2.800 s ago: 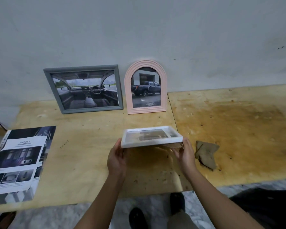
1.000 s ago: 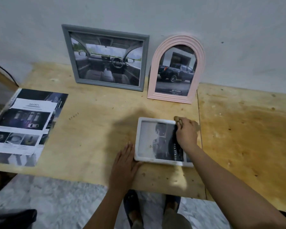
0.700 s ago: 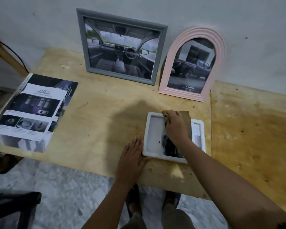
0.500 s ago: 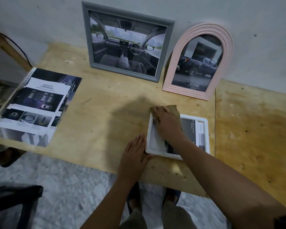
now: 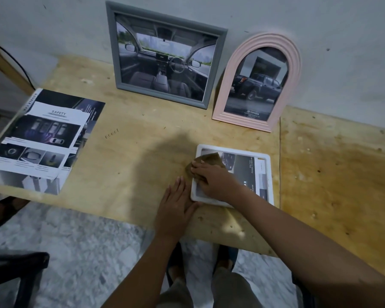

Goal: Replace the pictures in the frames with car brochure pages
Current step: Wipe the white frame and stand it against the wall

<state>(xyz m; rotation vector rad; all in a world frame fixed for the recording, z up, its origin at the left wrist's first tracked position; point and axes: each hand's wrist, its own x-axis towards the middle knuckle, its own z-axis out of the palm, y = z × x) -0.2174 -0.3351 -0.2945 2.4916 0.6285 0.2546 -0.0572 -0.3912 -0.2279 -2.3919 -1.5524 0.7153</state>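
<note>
1. Head view: the right hand [image 5: 211, 178] reaches across the white frame [image 5: 268, 174], which lies flat on the bench [image 5: 142, 130], glass up.
2. Its fingers [image 5: 198, 168] lie nearly flat and close together, pressing a brown cloth [image 5: 210, 158] onto the frame's left part. The cloth sticks out beyond the fingertips and over the frame's left edge.
3. To the right of these fingers, a dark brochure page with white lettering shows under the glass of the white frame.
4. The left hand [image 5: 176, 205] rests palm down on the bench, just left of the white frame. Its fingers [image 5: 178, 185] are straight and together, holding nothing. The thumb touches the frame's near left corner.
5. Well beyond the fingertips of both hands, a grey frame [image 5: 118, 52] leans against the wall and shows a car interior.
6. Beyond the right fingers and slightly to their right, a pink arched frame [image 5: 295, 63] leans on the wall just beside the grey one. It shows a dark pickup truck.
7. Far left of the left fingers, an open brochure [image 5: 42, 138] lies on the bench with a page headed "SAFETY" on top.
</note>
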